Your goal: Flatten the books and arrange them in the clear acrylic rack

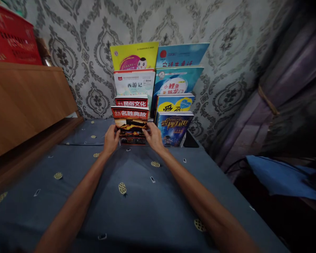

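Note:
A red-topped book point(131, 121) with a dark photo cover stands upright at the front of the left column of books. My left hand point(111, 139) grips its left edge, thumb on the cover. On its right edge my right hand point(153, 136) closes the same way. Behind it rise another red book point(131, 101), a white book point(134, 83) and a yellow book point(134, 55). The right column holds a dark blue book point(173, 128) in front, then a yellow-and-blue book point(175, 103), a teal book point(178, 80) and a blue book point(183, 54).
A grey-blue patterned cloth point(137, 211) covers the surface. At left stands a wooden cabinet point(28, 102) with a red basket point(13, 35) on top. Patterned wallpaper point(94, 42) is behind. A curtain point(250, 105) and a blue item point(284, 177) are at right.

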`<state>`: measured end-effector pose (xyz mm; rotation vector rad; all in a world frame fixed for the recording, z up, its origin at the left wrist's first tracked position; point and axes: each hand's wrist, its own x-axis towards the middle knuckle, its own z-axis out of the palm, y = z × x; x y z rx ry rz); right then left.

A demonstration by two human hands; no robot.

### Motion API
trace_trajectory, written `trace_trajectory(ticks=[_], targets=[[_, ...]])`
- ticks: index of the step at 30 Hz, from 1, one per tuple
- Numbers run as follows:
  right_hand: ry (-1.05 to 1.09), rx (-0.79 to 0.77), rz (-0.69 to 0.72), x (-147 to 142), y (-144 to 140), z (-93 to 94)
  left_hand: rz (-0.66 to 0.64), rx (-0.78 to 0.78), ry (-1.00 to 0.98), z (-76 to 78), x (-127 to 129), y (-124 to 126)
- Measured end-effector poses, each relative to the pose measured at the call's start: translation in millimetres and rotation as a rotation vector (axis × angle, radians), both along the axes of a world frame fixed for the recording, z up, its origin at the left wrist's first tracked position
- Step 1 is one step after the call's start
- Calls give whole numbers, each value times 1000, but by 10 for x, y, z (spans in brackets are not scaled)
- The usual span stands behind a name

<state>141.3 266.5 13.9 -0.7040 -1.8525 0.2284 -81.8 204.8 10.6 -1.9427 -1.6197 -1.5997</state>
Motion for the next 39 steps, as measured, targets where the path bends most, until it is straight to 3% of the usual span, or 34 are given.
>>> trace_trajectory(ticks=[6,17,25,39], targets=[[-81,-1,-35,45,37,-21,1,-39,-21,-29,13,12],[-208,-121,-144,81,81,-21,127,-119,-15,-136,-47,22],[-326,-104,-187,108,23,96,1,52,-48,14,-11,61],[-515,-245,-275,51,-152,219,29,-32,-49,-61,-20,77]])
